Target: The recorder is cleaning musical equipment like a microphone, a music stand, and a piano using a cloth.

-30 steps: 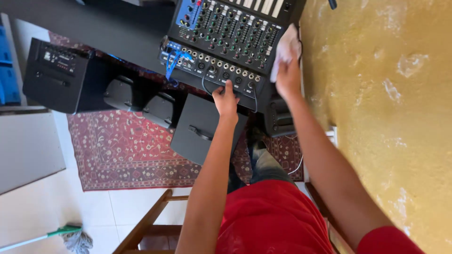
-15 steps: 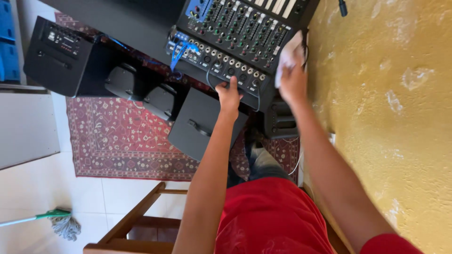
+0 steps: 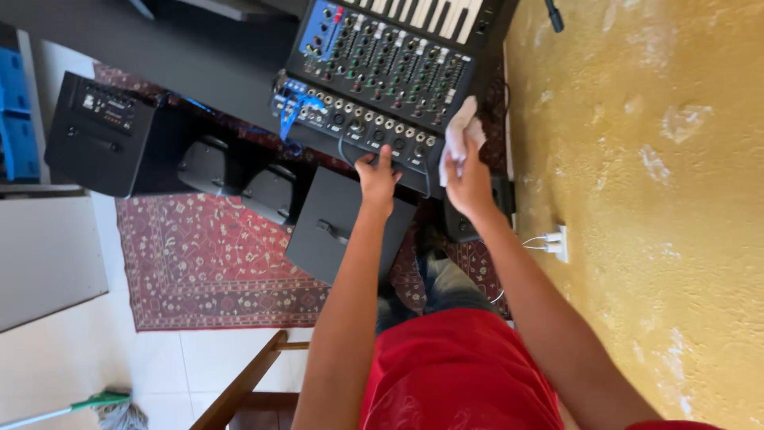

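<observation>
A crumpled white cloth [image 3: 459, 137] lies against the black audio mixer's [image 3: 374, 80] front edge.

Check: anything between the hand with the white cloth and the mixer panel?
Nothing visible. The right hand presses the white cloth against the audio mixer at its near right edge. The left hand rests on the mixer's front edge beside a black cable, off to the side.

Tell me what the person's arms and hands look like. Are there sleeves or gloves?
No gloves. Both arms are bare from the short red sleeves of a red shirt down to the fingers. The left hand and right hand show no rings, watch or bracelets that I can see.
</observation>
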